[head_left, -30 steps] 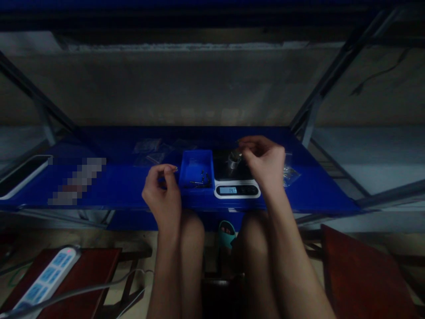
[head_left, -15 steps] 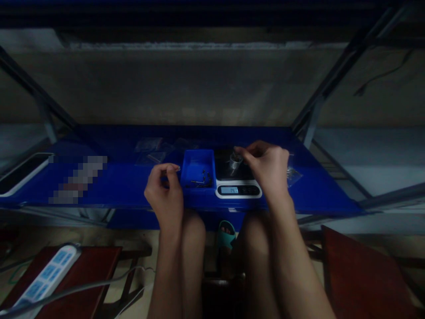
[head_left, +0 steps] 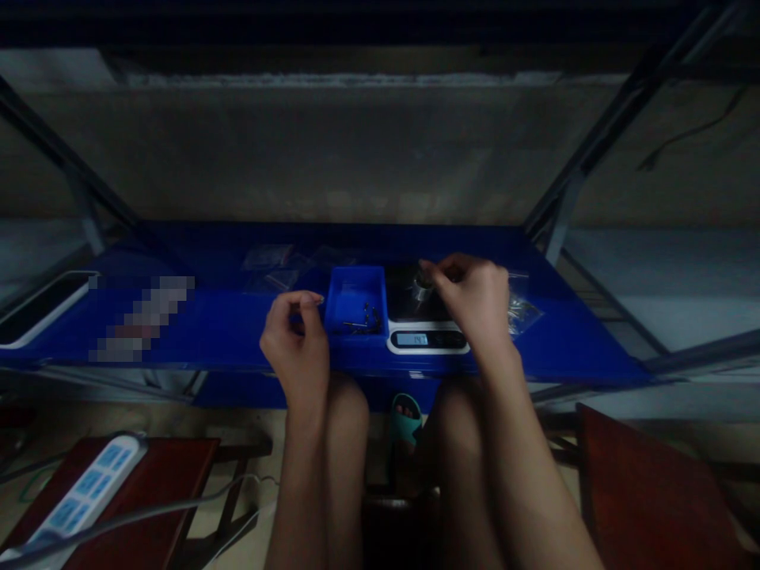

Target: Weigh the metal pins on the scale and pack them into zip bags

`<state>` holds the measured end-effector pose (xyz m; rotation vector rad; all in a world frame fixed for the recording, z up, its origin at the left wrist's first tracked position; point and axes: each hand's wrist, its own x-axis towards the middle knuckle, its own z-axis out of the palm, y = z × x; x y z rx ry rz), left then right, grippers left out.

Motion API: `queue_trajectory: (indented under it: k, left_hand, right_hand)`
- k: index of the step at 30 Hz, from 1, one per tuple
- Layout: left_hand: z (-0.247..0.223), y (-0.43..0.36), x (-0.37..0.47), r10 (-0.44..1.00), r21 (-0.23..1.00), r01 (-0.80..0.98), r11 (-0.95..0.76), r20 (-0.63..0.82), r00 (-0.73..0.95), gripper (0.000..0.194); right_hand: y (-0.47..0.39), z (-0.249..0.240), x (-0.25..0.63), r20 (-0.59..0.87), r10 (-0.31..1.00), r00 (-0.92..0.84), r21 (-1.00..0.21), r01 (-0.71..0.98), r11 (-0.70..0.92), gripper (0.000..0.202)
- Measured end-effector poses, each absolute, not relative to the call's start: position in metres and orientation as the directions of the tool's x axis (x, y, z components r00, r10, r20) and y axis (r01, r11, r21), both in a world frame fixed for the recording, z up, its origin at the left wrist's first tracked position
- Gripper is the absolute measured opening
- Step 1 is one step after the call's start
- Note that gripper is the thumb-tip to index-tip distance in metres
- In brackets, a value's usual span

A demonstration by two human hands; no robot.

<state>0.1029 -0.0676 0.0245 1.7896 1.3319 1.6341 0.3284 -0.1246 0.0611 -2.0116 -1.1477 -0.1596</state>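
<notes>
My left hand [head_left: 295,324] is closed in a pinch beside the blue tray, with a tiny shiny piece at the fingertips, too small to name. The blue tray [head_left: 356,279] holds several small dark screw-like metal pieces [head_left: 373,319]. To its right lies a digital scale [head_left: 428,340] with a black platform and a lit display. On that platform stands a small silvery metal cup [head_left: 421,291]. At the cup's rim, my right hand [head_left: 472,289] has thumb and finger pinched together; what they hold, if anything, is hidden.
A clear bag of small metal pieces [head_left: 522,310] lies right of the scale. Flat plastic bags [head_left: 270,257] rest behind my left hand. A phone-like slab [head_left: 44,309] is at the table's left end. Below, a power strip [head_left: 89,491] sits on a brown stool [head_left: 172,467].
My right hand has shifted slightly left over the cup, showing more of the bag beside it. My left hand keeps its pinch almost in place.
</notes>
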Motion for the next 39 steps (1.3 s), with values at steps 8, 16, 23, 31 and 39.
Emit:
queue_trajectory:
  k: [8,16,23,31,39]
  left_hand:
    - [0.021,-0.065,0.102,0.814,0.772,0.428,-0.47,0.566,-0.127,0.018]
    - [0.022,-0.064,0.101,0.817,0.774,0.438,-0.458,0.561,-0.137,0.019]
    - [0.023,-0.065,0.101,0.814,0.769,0.439,-0.465,0.566,-0.13,0.019]
    - [0.022,-0.065,0.101,0.802,0.763,0.431,-0.482,0.582,-0.134,0.021]
    - [0.022,-0.065,0.101,0.801,0.76,0.437,-0.481,0.583,-0.134,0.02]
  right_hand:
    - [-0.103,0.075,0.287,0.461,0.87,0.177,-0.429,0.902,0.044,0.011]
    - [-0.075,0.07,0.252,0.093,0.979,-0.179,-0.159,0.968,0.192,0.015]
    - [-0.069,0.062,0.252,0.068,0.986,-0.15,-0.255,0.953,0.162,0.01]
    - [-0.094,0.075,0.298,0.455,0.845,0.28,-0.676,0.727,0.123,0.012]
    - [-0.128,0.065,0.328,0.554,0.615,0.562,-0.628,0.766,-0.134,0.009]
